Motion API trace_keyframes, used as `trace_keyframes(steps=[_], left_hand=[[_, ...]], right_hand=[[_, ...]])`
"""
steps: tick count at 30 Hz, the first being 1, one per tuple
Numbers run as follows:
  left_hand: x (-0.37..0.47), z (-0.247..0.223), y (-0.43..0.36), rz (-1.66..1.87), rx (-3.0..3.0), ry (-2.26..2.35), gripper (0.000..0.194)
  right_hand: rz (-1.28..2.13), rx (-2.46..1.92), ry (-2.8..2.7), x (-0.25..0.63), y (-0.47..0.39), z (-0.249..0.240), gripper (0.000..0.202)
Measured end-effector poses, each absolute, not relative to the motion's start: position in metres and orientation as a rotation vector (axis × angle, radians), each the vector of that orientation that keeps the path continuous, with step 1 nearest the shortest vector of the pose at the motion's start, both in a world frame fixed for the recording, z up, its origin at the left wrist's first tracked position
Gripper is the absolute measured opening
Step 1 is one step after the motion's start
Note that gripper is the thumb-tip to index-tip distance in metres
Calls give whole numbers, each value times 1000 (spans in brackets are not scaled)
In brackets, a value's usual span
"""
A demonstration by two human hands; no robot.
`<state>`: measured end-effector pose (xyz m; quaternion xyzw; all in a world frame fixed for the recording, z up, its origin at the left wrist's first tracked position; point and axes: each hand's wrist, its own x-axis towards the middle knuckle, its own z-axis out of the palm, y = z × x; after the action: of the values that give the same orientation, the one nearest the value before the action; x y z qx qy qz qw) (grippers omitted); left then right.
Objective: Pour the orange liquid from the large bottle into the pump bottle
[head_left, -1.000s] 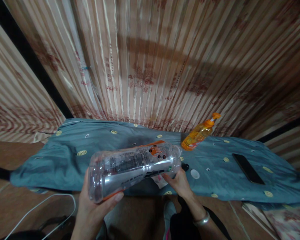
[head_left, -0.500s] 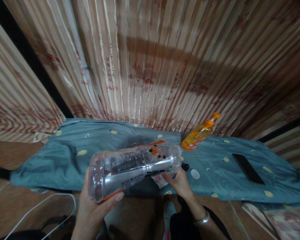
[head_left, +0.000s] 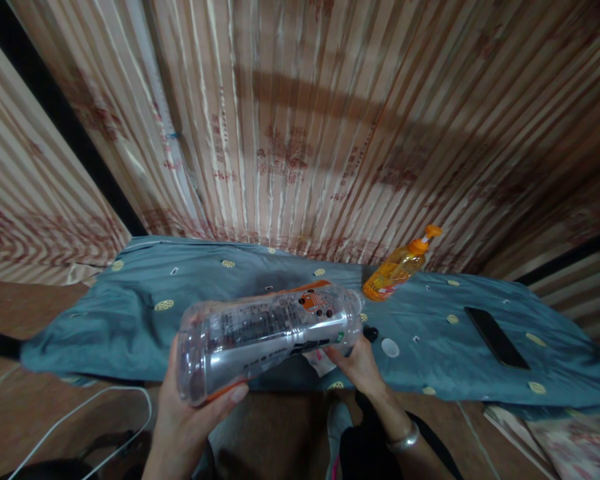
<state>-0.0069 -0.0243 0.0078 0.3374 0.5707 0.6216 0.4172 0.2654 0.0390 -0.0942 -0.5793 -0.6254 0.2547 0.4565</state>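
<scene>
A large clear plastic bottle [head_left: 270, 333] with a grey and orange label lies almost level across both hands, its neck to the right. Its base end is gripped by my left hand [head_left: 190, 407], the thumb along the lower side. My right hand [head_left: 357, 363] holds the bottle near the neck, with some fingers hidden behind it. Just beyond the neck stands an orange pump bottle [head_left: 395, 270] with yellow-orange liquid. A white round lid [head_left: 390, 347] and a small black object [head_left: 371, 333] lie right of my right hand. Under the bottle is a small pinkish-white packet [head_left: 321, 362].
A blue-green cloth [head_left: 145, 333] with yellow patterns covers the long surface. A black phone [head_left: 497, 338] lies on its right part. Behind hangs a striped curtain [head_left: 290, 133]. A white cable [head_left: 80, 413] loops at the lower left.
</scene>
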Motion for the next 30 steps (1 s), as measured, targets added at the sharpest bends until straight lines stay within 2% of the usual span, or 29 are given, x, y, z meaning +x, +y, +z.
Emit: trace_keyframes(steps=[5, 10, 16, 30], left_hand=[[-8, 5, -24, 1557, 866, 1442, 112], [-7, 7, -24, 1593, 894, 1466, 105], [-6, 11, -24, 1545, 850, 1460, 111], [-8, 6, -24, 1554, 872, 1436, 108]], right_hand=[[641, -1431, -1548, 266, 39, -96, 29], [642, -1431, -1539, 267, 39, -98, 31], [648, -1451, -1531, 267, 40, -99, 31], [648, -1452, -1531, 266, 39, -97, 27]])
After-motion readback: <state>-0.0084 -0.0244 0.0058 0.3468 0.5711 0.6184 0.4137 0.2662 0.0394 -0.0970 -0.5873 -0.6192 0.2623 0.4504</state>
